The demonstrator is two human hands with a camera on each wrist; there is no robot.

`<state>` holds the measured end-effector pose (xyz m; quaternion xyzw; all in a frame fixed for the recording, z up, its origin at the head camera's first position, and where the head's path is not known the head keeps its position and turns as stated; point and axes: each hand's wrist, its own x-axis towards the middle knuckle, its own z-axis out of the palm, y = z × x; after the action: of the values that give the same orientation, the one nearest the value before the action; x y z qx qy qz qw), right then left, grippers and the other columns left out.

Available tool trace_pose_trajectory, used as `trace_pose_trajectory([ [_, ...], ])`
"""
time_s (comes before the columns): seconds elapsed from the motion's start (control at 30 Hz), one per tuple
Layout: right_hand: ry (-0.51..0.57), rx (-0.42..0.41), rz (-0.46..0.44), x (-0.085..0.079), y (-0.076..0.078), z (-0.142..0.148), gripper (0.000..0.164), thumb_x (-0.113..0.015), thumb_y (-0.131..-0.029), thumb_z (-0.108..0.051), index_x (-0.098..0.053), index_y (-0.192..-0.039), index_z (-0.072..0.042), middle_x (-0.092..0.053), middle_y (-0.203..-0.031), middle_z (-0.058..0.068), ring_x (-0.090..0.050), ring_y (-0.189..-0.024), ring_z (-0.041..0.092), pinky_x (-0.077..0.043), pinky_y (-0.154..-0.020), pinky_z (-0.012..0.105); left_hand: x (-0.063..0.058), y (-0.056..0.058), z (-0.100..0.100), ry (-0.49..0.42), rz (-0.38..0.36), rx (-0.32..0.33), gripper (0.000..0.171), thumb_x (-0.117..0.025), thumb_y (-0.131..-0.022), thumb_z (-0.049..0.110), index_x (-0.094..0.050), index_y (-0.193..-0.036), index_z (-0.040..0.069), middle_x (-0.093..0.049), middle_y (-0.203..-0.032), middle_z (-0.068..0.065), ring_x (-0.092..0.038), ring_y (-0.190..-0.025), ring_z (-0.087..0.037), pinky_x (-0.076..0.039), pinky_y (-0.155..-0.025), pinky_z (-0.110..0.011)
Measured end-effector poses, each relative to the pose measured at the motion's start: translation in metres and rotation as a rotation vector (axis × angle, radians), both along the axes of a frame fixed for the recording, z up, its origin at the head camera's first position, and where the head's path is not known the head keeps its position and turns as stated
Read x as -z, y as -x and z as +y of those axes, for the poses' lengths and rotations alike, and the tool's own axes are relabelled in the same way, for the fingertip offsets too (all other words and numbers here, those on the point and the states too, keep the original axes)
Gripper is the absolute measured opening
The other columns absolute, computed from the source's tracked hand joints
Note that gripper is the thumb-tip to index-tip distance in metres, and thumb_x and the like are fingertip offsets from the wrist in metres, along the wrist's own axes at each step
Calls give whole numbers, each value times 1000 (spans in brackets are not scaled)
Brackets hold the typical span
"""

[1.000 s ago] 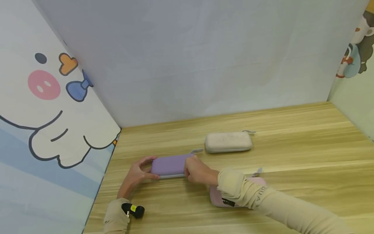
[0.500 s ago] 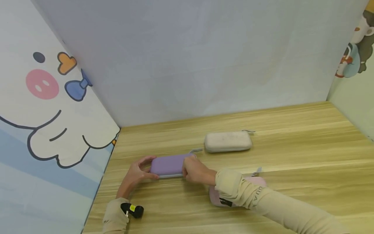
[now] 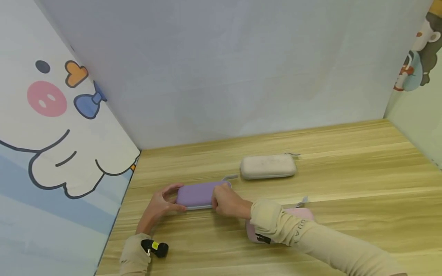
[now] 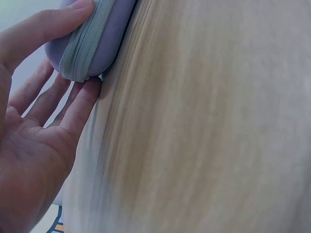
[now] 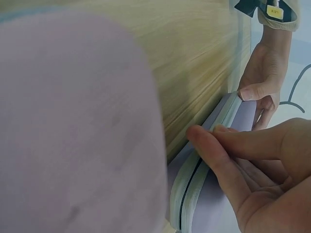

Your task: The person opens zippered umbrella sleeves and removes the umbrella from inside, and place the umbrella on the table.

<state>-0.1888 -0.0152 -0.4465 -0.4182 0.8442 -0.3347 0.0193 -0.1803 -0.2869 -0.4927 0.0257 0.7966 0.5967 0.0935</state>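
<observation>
A purple zip case point(image 3: 195, 194) lies on the wooden table between both hands. My left hand point(image 3: 159, 206) holds its left end, with the thumb on the front zip side and the fingers round the end point(image 4: 87, 41). Over the front right part, my right hand point(image 3: 228, 201) pinches at the zip with thumb and forefinger. The zipper pull itself is hidden between those fingertips. In the right wrist view a dark gap runs between the pale zip bands point(image 5: 192, 189) on the near side of the pinch. The case's lid stays down.
A cream zip case point(image 3: 268, 167) lies behind and to the right. Beneath the right forearm is a pink case point(image 3: 300, 213), partly covered; it looms large in the right wrist view. Printed panels flank the table point(image 3: 359, 168), with a grey-white panel point(image 3: 241, 76) behind.
My right hand has slid a little to the left along the front edge of the purple case. The left hand keeps its hold, and the whole view has shifted slightly.
</observation>
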Motion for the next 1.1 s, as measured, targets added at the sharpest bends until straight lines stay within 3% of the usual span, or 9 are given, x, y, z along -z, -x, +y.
trace_pose_trajectory([
  [0.23, -16, 10, 2, 1, -1, -2, 28, -54, -55, 17, -67, -48, -7, -57, -45, -6, -40, -45, 2, -45, -67, 34, -1, 0, 0, -7, 9, -1, 79, -89, -59, 4, -54, -130, 7, -47, -137, -13, -44, -126, -29, -45, -95, -30],
  [0.4, -19, 15, -12, -1, -1, -3, 25, -56, -55, 15, -68, -50, -6, -59, -47, -4, -46, -48, 7, -42, -57, 25, -1, 0, 0, -2, 10, -1, 79, -89, -59, 5, -54, -130, 7, -48, -137, -13, -44, -126, -28, -45, -95, -28],
  [0.6, -32, 23, 15, 0, -1, -5, 24, -56, -54, 13, -69, -51, -8, -59, -48, -5, -51, -50, 9, -38, -54, 20, -1, 0, 0, -16, -1, -6, 80, -88, -59, 3, -54, -131, 6, -48, -137, -13, -45, -126, -28, -45, -95, -29],
  [0.83, -8, 23, -61, 3, -2, -9, 26, -58, -59, 18, -70, -54, -4, -62, -53, -2, -46, -49, 3, -39, -44, 13, -2, -1, 1, -14, -4, -7, 81, -88, -59, 3, -53, -132, 6, -47, -138, -13, -44, -127, -28, -46, -94, -30],
  [1.1, -2, 33, -65, 4, -3, -11, 24, -60, -61, 18, -72, -58, -3, -67, -60, 2, -56, -56, 6, -43, -48, 13, -2, -1, 2, -16, 3, -13, 82, -89, -58, 3, -53, -132, 5, -47, -138, -13, -43, -128, -28, -45, -95, -30],
])
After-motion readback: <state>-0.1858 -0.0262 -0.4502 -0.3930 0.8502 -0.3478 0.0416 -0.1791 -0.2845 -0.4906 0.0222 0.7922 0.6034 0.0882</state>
